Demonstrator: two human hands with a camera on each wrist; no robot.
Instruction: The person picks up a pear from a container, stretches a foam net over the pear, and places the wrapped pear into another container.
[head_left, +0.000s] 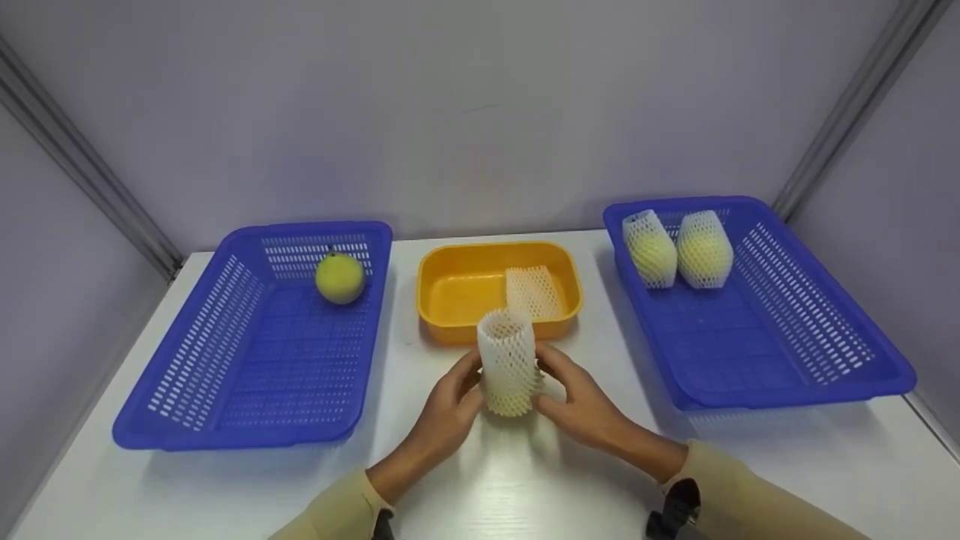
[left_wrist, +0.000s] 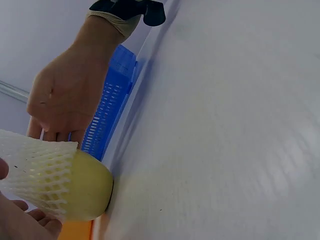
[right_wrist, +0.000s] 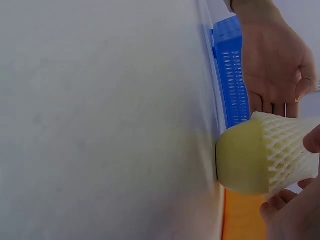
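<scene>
A white foam net sleeve (head_left: 507, 360) stands upright in front of me, its open end at the top. Inside it is a yellow-green pear (left_wrist: 92, 187), whose bare lower part shows below the net in both wrist views and sits at the table top. My left hand (head_left: 446, 411) holds the sleeve from the left, and my right hand (head_left: 589, 405) holds it from the right, with thumb and fingers at its side. Just behind is an orange tub (head_left: 461, 300) with flat foam net (head_left: 532, 289) in it.
At left, a blue basket (head_left: 247, 435) holds one bare pear (head_left: 340, 277) near its far end. The blue basket (head_left: 795, 401) at right contains two net-wrapped pears (head_left: 649, 251) at its far left. Walls close off the white table (head_left: 480, 495) behind and at both sides.
</scene>
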